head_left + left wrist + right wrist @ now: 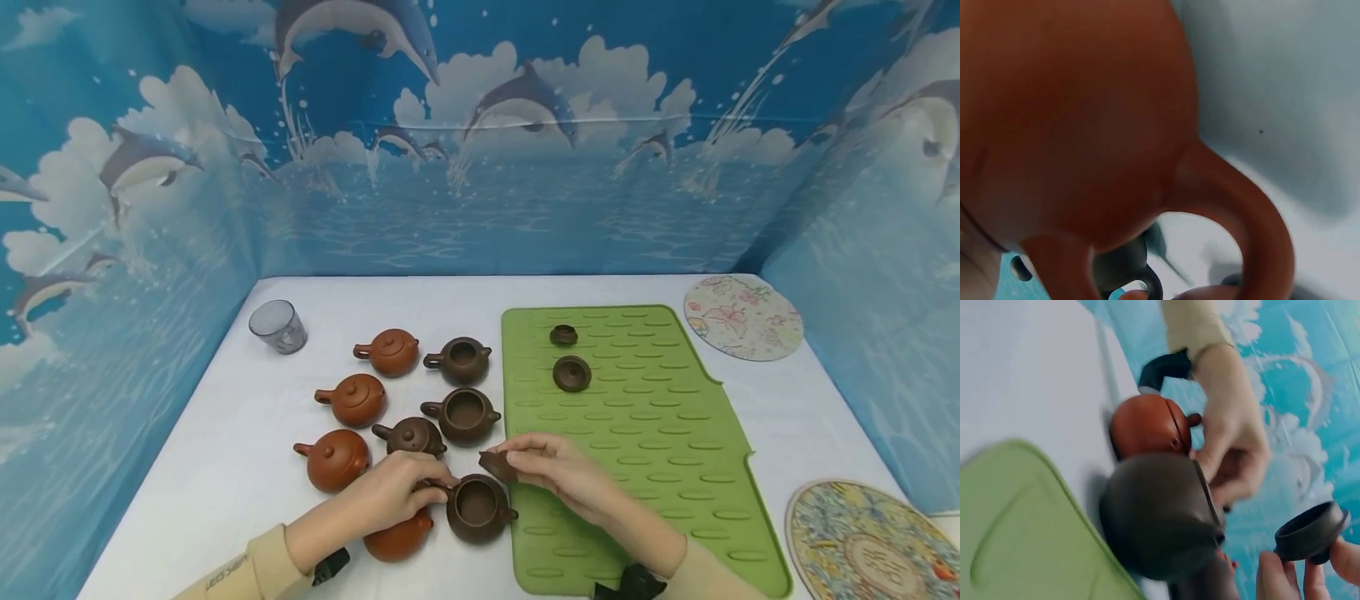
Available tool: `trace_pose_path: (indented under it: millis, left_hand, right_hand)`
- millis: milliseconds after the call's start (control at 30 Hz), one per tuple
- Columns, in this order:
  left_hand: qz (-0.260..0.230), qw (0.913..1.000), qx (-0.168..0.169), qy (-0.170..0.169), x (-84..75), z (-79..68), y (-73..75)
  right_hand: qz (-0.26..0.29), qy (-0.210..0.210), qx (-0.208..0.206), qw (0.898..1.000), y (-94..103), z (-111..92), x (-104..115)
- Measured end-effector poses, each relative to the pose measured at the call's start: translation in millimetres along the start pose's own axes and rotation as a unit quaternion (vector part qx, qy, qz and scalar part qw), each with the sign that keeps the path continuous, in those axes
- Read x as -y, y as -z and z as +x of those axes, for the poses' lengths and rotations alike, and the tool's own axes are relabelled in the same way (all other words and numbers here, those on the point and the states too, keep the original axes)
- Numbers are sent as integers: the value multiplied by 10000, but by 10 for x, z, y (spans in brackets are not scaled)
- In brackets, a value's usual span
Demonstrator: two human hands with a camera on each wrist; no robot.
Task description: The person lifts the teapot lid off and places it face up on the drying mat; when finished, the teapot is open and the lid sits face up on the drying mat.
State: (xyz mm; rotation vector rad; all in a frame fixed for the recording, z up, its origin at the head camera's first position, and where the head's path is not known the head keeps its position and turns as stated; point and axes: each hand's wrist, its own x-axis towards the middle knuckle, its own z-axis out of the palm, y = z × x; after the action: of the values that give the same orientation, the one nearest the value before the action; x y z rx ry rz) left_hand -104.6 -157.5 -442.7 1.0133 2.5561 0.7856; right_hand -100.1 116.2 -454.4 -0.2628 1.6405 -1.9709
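My left hand [405, 487] pinches the handle of a dark brown teapot [480, 523] that stands lidless at the front, its spout pointing right. Just above and to the right of its opening, my right hand [558, 471] holds a dark teapot lid [498, 467] by fingers and thumb, tilted on edge. The right wrist view shows this lid [1310, 531] apart from the dark teapot [1157, 515]. A reddish-brown teapot [399, 537] with its lid on sits under my left wrist; its body [1079, 112] fills much of the left wrist view.
Two lidless dark teapots [465, 417] stand behind, near a lidded dark one [412, 435]. Several reddish teapots [358, 402] line the left. Two dark lids [572, 373] lie on the green mat [637, 433]. A glass [277, 327] and round placemats [742, 318] are farther out.
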Motion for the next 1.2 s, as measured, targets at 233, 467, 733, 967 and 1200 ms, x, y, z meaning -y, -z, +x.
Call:
trace_pose_path:
  millis: [233, 467, 733, 967, 1200]
  left_hand:
    - [-58, 10000, 19, 29, -5, -17, -1]
    - [-23, 9998, -97, -193, -6, -27, 4]
    - [-22, 9999, -81, -138, 2, -31, 2]
    - [-50, 9999, -103, -81, 4, -38, -13]
    - [-70, 9998, -136, -84, 0, -45, -19]
  right_hand:
    - [1135, -172, -133, 9933, 355, -107, 97]
    - [-430, -468, -1342, 9889, 680, -202, 148]
    - [-2623, -836, -2185, 9362, 868, -182, 67]
    - [-4101, -340, -2237, 8835, 904, -177, 20]
    - [-4295, -320, -2128, 8770, 870, -164, 33]
